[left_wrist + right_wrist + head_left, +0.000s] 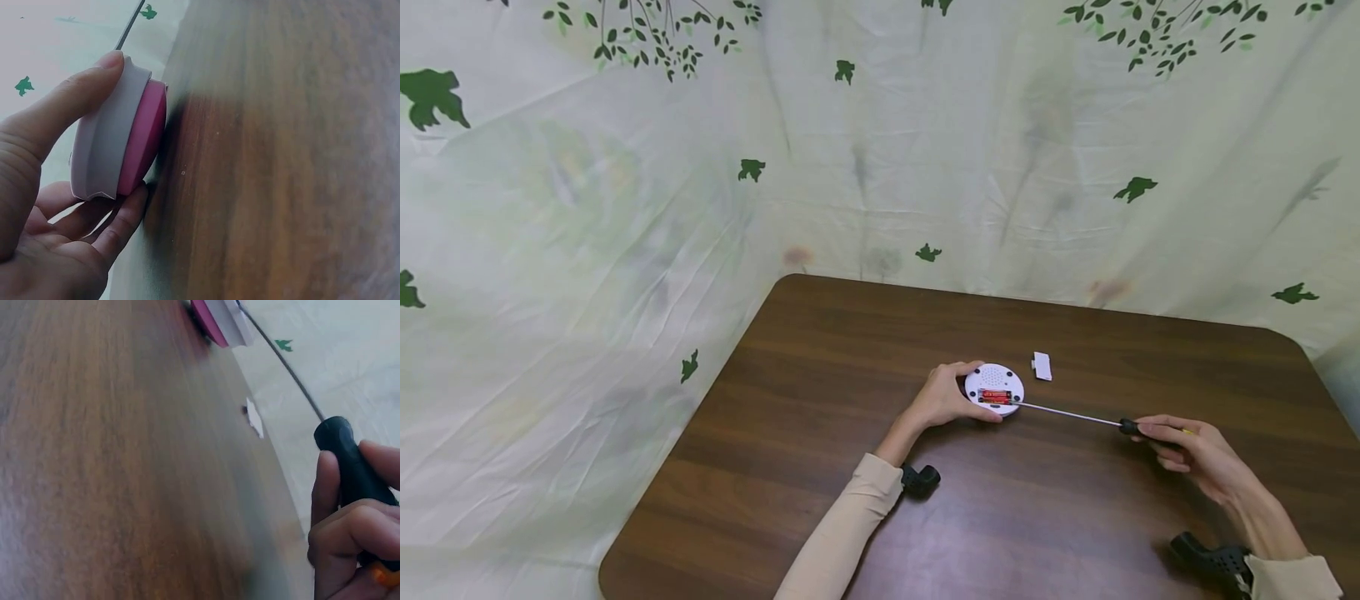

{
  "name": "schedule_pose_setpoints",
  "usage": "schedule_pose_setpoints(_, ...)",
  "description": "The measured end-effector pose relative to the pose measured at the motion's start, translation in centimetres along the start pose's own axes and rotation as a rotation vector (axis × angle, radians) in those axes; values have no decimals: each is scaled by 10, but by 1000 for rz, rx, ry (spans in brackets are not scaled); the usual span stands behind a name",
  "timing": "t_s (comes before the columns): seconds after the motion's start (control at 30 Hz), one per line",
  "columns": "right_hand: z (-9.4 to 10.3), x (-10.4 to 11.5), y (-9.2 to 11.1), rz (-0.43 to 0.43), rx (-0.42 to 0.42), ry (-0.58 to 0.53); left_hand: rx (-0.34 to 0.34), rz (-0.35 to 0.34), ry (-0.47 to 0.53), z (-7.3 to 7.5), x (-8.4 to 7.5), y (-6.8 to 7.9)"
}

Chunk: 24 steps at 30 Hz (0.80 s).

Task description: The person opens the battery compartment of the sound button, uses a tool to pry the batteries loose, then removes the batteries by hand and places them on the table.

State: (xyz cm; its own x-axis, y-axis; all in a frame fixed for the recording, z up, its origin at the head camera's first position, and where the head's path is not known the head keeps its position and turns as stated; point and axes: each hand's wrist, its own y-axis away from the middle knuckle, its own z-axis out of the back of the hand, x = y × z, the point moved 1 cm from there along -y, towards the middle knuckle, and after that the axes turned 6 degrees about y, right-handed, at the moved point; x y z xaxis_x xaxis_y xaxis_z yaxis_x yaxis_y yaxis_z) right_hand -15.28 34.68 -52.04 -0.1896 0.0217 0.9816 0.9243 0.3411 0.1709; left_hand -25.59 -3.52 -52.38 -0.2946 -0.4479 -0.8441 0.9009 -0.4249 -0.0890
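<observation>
A round white device with a pink underside (997, 377) lies on the table, its battery compartment facing up with red batteries (995, 397) inside. My left hand (946, 394) grips it by the rim, thumb on the near side and fingers round the far side. In the left wrist view the white body (106, 140) and pink part (145, 134) show edge-on. My right hand (1197, 450) holds a screwdriver (1071, 414) by its dark handle (353, 462). The long shaft reaches left, and its tip meets the device at the right end of the batteries.
A small white battery cover (1042, 367) lies on the wooden table (850, 333), just beyond and right of the device. Behind the table hangs a pale curtain (887, 167) with green leaf prints. Black wrist cameras (920, 481) sit on both forearms.
</observation>
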Motion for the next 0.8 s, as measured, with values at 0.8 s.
schedule_pose_setpoints(0.8,0,8,20,44,-455,-75,3,1,22,-1,0,0)
